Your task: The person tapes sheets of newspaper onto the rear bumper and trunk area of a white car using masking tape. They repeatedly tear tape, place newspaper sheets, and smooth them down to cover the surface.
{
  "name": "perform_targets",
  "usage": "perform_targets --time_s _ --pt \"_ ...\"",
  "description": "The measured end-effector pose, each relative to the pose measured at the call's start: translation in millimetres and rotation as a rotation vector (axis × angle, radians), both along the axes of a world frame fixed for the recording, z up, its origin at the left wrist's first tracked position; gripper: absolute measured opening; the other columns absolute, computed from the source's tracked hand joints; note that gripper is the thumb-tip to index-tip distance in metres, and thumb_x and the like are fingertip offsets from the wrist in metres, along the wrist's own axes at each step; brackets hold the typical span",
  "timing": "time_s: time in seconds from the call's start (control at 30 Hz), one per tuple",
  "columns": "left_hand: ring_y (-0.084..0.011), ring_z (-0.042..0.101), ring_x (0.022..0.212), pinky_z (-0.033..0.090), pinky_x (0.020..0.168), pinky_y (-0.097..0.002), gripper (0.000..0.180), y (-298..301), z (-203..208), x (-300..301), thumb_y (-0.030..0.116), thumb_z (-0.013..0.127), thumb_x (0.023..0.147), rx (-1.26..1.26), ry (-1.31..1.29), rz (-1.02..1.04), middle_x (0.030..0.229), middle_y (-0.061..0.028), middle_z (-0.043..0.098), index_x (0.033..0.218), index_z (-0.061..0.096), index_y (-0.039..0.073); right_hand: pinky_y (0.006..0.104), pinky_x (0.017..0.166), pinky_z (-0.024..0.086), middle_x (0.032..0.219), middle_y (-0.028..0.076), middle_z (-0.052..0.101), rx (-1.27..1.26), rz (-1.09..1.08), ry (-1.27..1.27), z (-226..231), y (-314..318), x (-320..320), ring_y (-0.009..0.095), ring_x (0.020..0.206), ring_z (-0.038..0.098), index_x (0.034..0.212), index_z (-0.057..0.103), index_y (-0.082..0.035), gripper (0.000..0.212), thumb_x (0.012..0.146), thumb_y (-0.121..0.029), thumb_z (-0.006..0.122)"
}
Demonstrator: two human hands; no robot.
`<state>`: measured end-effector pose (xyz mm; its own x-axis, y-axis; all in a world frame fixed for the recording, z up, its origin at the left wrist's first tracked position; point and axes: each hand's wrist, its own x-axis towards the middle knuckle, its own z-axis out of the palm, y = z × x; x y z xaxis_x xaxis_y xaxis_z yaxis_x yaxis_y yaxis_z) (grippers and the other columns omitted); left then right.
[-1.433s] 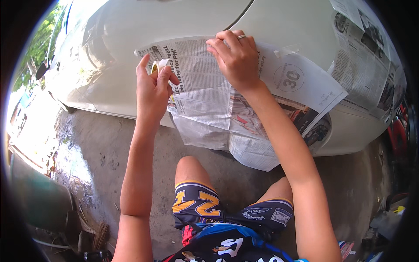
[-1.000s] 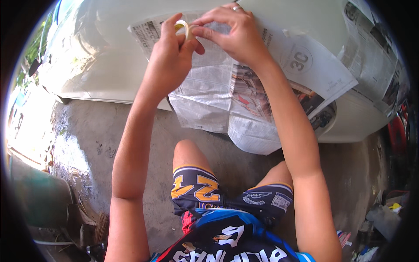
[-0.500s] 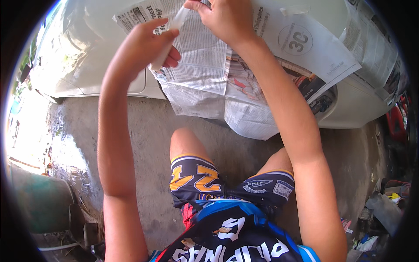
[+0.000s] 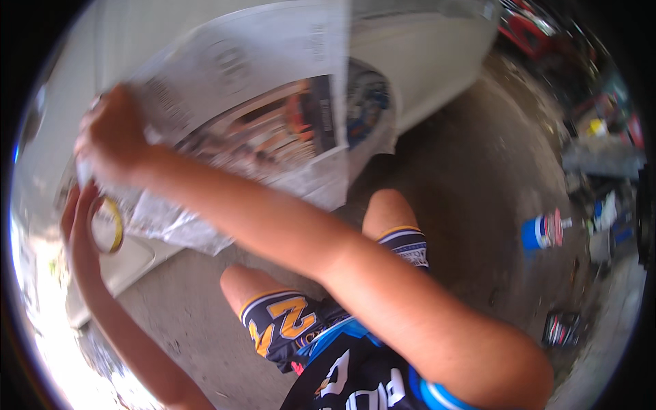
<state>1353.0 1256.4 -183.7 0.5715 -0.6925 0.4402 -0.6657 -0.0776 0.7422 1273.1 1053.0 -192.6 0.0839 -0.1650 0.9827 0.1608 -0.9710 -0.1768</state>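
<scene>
Tape roll (image 4: 118, 223) in left hand (image 4: 82, 231), right hand (image 4: 113, 137) over newspaper (image 4: 256, 126)

Place: garage-like work area, seemingly open on one side
Car (image 4: 437, 68): pale, its side partly covered with newspaper (image 4: 256, 126)
Floor (image 4: 465, 178): bare grey concrete
Right side: blue container (image 4: 534, 234) and jumbled clutter (image 4: 601, 160) on the ground
Left edge: bright daylight (image 4: 41, 321)
</scene>
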Motion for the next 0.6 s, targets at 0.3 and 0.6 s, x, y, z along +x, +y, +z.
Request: perform_targets --time_s 0.3,0.6 --pt "-0.0235 0.063 0.121 0.047 0.11 -0.0382 0.049 18.0 14.7 14.6 0.027 0.065 0.104 0.061 0.032 0.257 0.131 -0.0143 0.069 0.139 0.061 -0.006 0.0407 0.092 0.042 0.078 -0.011 0.069 -0.03 -0.17 0.233 10.2 28.9 72.1 0.011 0.089 0.064 0.065 0.07 -0.027 0.02 0.085 -0.024 0.065" --pt "-0.0252 0.061 0.126 0.047 0.114 -0.0403 0.055 16.3 32.5 9.5 0.036 0.063 0.104 0.253 -0.077 0.275 0.136 -0.0154 0.066 0.141 0.06 -0.005 0.0391 0.088 0.047 0.082 -0.014 0.073 -0.167 -0.065 0.209 19.5 13.4 50.2 0.013 0.095 0.068 0.079 0.079 -0.027 0.017 0.086 -0.024 0.064"
